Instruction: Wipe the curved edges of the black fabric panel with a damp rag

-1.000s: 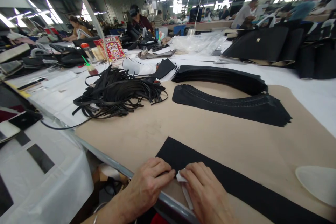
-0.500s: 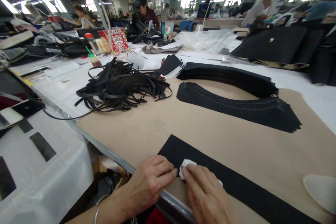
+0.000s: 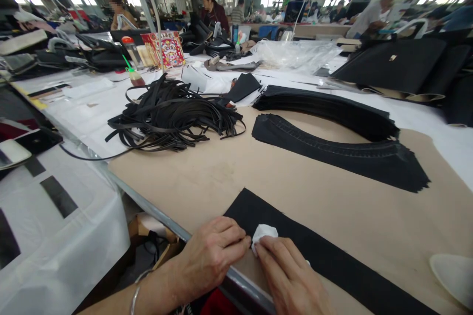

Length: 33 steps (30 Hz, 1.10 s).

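Note:
A long black fabric strip (image 3: 332, 261) lies on the tan paper (image 3: 281, 182) at the table's near edge. My left hand (image 3: 212, 256) rests curled on the strip's near left end, fingers pressing it down. My right hand (image 3: 291, 275) pinches a small white wad (image 3: 263, 232) against the strip, just right of my left fingertips. Both hands almost touch at the wad.
A tangle of black straps (image 3: 170, 115) lies at mid-left. Fanned stacks of curved black pieces (image 3: 340, 145) lie at mid-right. A white dish (image 3: 453, 275) sits at the right edge. Black bags (image 3: 395, 66) stand behind. Other people work at far tables. White plastic sheeting (image 3: 55, 226) covers the left.
The view has drifted slightly. The white wad now shows more above my right fingers, and a thin white strip seen at the table edge a second ago is out of sight.

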Available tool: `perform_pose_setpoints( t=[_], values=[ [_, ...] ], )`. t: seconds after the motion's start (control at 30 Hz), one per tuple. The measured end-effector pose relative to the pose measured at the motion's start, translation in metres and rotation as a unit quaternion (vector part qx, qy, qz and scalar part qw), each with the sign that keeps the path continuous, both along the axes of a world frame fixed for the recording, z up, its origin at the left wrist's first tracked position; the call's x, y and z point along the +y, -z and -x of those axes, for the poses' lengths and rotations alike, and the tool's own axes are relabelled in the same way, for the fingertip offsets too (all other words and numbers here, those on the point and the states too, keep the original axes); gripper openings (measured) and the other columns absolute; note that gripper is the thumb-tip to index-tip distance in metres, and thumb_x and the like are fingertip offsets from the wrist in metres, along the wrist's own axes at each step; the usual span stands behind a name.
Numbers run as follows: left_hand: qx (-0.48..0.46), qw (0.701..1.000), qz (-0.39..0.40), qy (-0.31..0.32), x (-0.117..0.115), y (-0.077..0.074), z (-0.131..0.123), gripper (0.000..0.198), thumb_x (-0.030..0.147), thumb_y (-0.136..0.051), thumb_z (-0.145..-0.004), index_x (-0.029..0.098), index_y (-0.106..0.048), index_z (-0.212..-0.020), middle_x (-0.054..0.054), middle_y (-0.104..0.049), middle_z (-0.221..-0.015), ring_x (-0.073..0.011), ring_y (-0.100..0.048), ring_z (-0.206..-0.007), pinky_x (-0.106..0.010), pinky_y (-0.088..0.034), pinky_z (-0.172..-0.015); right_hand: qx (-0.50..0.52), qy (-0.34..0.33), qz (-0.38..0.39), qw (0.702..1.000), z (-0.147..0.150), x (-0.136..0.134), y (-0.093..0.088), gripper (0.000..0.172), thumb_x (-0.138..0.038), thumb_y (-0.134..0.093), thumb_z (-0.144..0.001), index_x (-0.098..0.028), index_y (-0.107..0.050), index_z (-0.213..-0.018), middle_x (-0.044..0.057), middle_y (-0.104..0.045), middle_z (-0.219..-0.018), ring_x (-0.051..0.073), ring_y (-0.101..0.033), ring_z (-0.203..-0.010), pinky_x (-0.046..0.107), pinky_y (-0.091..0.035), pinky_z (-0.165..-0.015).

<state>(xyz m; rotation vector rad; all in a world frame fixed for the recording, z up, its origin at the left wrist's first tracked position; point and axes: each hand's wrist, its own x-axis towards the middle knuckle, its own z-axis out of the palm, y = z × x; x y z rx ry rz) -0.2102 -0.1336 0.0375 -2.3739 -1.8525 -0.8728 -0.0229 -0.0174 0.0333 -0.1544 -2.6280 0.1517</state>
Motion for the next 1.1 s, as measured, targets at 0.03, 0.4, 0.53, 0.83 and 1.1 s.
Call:
perform_pose_setpoints(
  t=[0.03, 0.4, 0.53, 0.83, 1.1],
  values=[
    [0.0, 1.0, 0.0, -0.001, 0.0, 0.0, 0.0, 0.027, 0.014, -0.038, -0.098, 0.011, -0.062, -0.111, -0.009, -0.066, -0.095, -0.0193, -0.057, -0.091, -0.035, -0.053, -0.082, 0.006, 0.005, 0.0, 1.0, 0.004, -0.002, -0.001, 0.039, -0.01, -0.029, -0.098, -0.013, -0.066, -0.107, 0.01, -0.068, -0.102, 0.021, -0.061, -0.085, 0.032, -0.052, -0.077],
    [0.01, 1.0, 0.003, -0.001, -0.002, 0.003, 0.001, 0.028, 0.012, -0.04, -0.096, 0.011, -0.06, -0.115, -0.01, -0.066, -0.097, -0.0205, -0.058, -0.093, -0.035, -0.053, -0.083, -0.038, 0.035, 0.016, 0.999, -0.005, 0.008, -0.013, 0.028, -0.006, -0.035, -0.093, -0.016, -0.059, -0.103, 0.008, -0.062, -0.095, 0.021, -0.056, -0.08, 0.032, -0.047, -0.073],
    [0.003, 1.0, -0.005, 0.0, -0.001, 0.003, 0.0, 0.027, 0.013, -0.04, -0.097, 0.01, -0.061, -0.114, -0.01, -0.066, -0.097, -0.0201, -0.058, -0.092, -0.035, -0.053, -0.082, -0.036, 0.055, 0.014, 0.998, 0.016, -0.004, -0.011, 0.03, 0.003, -0.037, -0.08, -0.019, -0.055, -0.09, 0.006, -0.059, -0.082, 0.022, -0.054, -0.07, 0.033, -0.045, -0.065],
    [0.016, 1.0, -0.019, -0.003, 0.0, 0.002, 0.0, 0.027, 0.013, -0.039, -0.097, 0.011, -0.062, -0.112, -0.01, -0.066, -0.095, -0.0189, -0.059, -0.092, -0.034, -0.054, -0.082, -0.088, 0.092, -0.022, 0.992, 0.01, 0.0, -0.015, 0.025, 0.0, -0.039, -0.076, -0.023, -0.046, -0.082, 0.004, -0.053, -0.075, 0.021, -0.053, -0.064, 0.033, -0.042, -0.059],
    [0.013, 1.0, -0.016, 0.004, -0.001, -0.001, 0.001, 0.028, 0.01, -0.038, -0.096, 0.009, -0.061, -0.112, -0.011, -0.066, -0.097, -0.0197, -0.059, -0.092, -0.034, -0.053, -0.082, -0.091, 0.1, -0.064, 0.989, 0.007, -0.003, -0.011, 0.026, 0.001, -0.037, -0.072, -0.024, -0.045, -0.078, 0.005, -0.054, -0.072, 0.021, -0.053, -0.061, 0.033, -0.043, -0.057]
  ],
)
